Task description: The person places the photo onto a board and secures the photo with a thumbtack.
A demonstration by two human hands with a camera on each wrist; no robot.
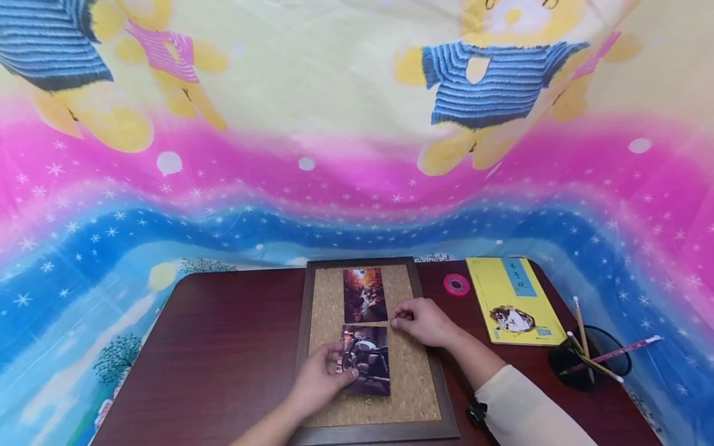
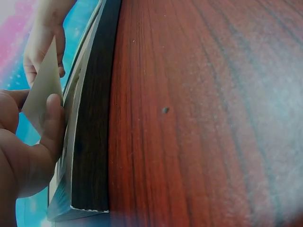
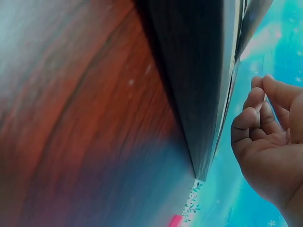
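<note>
A photo print of a motorcycle (image 1: 365,365) is held by its left edge in my left hand (image 1: 323,379), thumb on the front. The left wrist view shows its pale back (image 2: 45,90) tilted up from the board. Above it, a photo print of an autumn stream (image 1: 364,296) lies on the framed cork board (image 1: 409,371), with a small spot at its top edge. My right hand (image 1: 426,322) hovers by the gap between the prints, thumb and forefinger tips together. Any small thing between those tips is too small to tell.
Right of the board are a pink round case (image 1: 456,285) with a grey patterned centre, a yellow book (image 1: 515,310) and a black pen holder (image 1: 571,365) with several pencils. Dark red tabletop (image 1: 223,347) extends left. A printed cloth (image 1: 334,124) hangs behind.
</note>
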